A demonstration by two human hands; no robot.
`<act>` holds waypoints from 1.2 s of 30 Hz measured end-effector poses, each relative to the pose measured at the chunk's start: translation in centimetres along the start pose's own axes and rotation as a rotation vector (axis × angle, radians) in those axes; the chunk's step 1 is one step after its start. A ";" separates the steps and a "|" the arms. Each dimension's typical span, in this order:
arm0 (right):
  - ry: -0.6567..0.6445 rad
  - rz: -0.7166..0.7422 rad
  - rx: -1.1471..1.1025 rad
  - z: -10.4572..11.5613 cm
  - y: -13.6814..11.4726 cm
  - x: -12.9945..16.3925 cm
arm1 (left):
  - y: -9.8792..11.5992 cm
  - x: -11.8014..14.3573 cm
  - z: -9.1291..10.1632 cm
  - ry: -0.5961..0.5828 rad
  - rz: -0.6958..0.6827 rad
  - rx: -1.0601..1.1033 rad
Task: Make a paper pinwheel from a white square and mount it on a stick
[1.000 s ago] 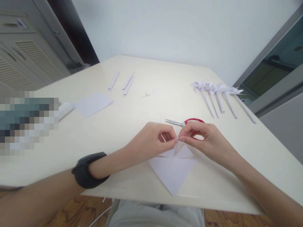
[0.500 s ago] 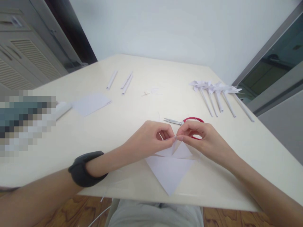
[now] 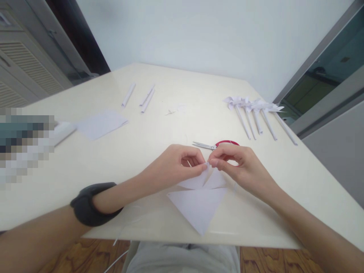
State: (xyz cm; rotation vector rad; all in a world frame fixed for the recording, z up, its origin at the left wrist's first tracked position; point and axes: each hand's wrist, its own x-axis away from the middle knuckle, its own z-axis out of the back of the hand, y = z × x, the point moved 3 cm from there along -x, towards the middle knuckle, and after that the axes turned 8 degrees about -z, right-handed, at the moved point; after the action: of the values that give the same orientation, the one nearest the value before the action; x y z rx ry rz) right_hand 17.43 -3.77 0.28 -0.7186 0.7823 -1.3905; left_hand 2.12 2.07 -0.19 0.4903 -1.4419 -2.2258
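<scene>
Close to the table's front edge lies a white sheet of paper [image 3: 199, 208], one corner pointing toward me and a slit across its middle. My left hand [image 3: 182, 165] is closed in a pinch on the paper's far tip, thumb against forefinger. At the same tip my right hand [image 3: 240, 161] also pinches, its fingertips almost touching the left ones. A crease or flap stands up from the far half below my fingers. Just beyond the hands rest scissors [image 3: 205, 145] with red handles, partly hidden behind my right hand.
Several white paper pinwheels [image 3: 256, 104] on rolled sticks lie in a row at the right. Rolled paper tubes [image 3: 129, 94] and a stack of paper [image 3: 102, 125] are at the left. Small scraps [image 3: 180, 109] sit mid-table. A blurred object [image 3: 22, 140] occupies the left edge.
The whole view has shifted slightly, so things sit a little further left. My fingertips still pinch the paper's far tip, with the right fingers slightly repositioned.
</scene>
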 end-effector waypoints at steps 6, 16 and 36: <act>-0.053 -0.014 -0.051 0.0 0.0 0.0 | 0.1 -0.1 0.0 0.014 0.020 0.038; 0.003 0.004 -0.007 -0.1 -0.1 0.0 | 0.1 0.0 -0.1 -0.016 0.002 0.040; 0.004 0.038 0.000 -0.3 -0.3 0.1 | 0.1 0.0 -0.2 -0.037 0.018 -0.012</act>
State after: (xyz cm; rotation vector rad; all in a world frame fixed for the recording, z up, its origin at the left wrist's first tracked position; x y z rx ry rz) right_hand 16.98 -3.86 0.33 -0.6976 0.7958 -1.3578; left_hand 2.24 1.92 -0.19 0.4324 -1.4455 -2.2391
